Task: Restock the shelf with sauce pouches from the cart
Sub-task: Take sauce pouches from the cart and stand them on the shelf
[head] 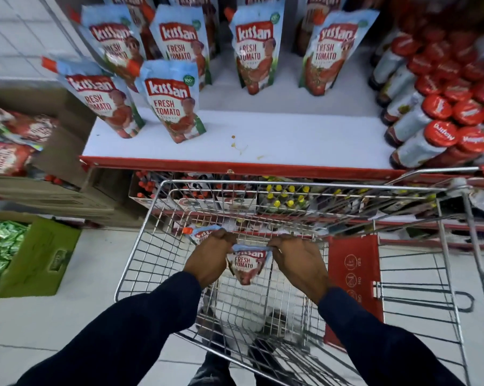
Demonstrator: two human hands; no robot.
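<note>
I see both hands down inside the wire cart point(140, 263), a chrome grid basket with a red plastic panel point(352, 280) on its side at three o'clock. The left hand point(207, 260) is curled closed, fingers pressed together around the crinkled top of a sauce pouch point(246, 267), and a second pouch point(197, 235) with an orange spout peeks out just beyond its knuckles. The right hand point(299, 263) pinches the opposite top corner of that first pouch between thumb and bunched fingers. The pouch hangs between them, glossy, soft and tapering to a point, above the cart floor.

At twelve o'clock lies the flat white shelf point(291, 140) with a red front lip, where upright glossy pouches point(168, 107) stand at eleven o'clock. Red-capped bottles point(419, 140) lie stacked at two o'clock. A green cardboard box point(37, 260) sits at nine o'clock on the tiled floor.
</note>
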